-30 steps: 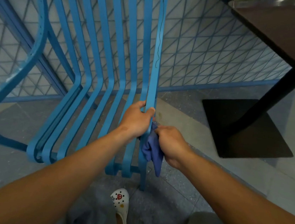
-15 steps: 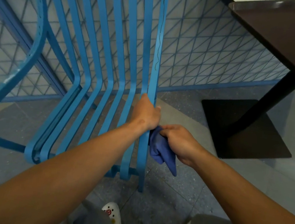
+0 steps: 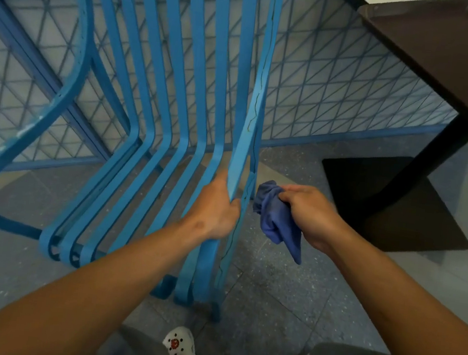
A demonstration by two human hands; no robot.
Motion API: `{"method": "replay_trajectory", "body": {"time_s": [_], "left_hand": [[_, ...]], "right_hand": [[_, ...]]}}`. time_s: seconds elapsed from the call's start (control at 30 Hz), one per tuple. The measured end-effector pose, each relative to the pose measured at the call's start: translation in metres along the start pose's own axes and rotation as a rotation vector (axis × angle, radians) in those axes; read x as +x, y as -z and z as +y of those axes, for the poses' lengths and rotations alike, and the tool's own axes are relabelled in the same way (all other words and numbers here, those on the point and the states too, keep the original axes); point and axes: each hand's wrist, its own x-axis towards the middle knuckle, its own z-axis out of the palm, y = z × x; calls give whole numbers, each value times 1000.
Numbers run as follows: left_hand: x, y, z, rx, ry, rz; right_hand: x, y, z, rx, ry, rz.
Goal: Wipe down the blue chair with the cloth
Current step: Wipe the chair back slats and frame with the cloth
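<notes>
The blue chair [image 3: 161, 86], made of bent metal slats, stands tipped in front of me on the grey floor. My left hand [image 3: 218, 208] grips its rightmost slats near the bend between back and seat. To the right of that edge, my right hand [image 3: 308, 213] is closed on a bunched dark blue cloth [image 3: 276, 221]. The cloth hangs just beside the chair's right side rail, apart from it by a small gap.
A dark brown table [image 3: 454, 54] with a black post and square base plate [image 3: 394, 208] stands at the right. A blue wire-mesh railing [image 3: 340, 96] runs behind the chair. My white clog [image 3: 179, 350] and grey trouser legs show at the bottom.
The chair has tilted and its top edge has come into view. My right hand with the cloth has moved right, off the side rail. My left hand keeps its grip.
</notes>
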Motion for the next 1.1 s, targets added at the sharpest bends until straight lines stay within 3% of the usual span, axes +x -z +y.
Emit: {"method": "replay_trajectory", "body": {"time_s": [0.47, 0.77, 0.93, 1.1], "left_hand": [[-36, 44, -46, 99, -27, -101], [-45, 49, -54, -50, -54, -90], [-33, 57, -50, -67, -27, -14], [-26, 44, -48, -161, -58, 106]], "right_hand": [[-7, -34, -5, -12, 41, -17], [-4, -57, -19, -76, 265, 70], [21, -74, -31, -313, 514, 198], [42, -95, -23, -549, 609, 152]]}}
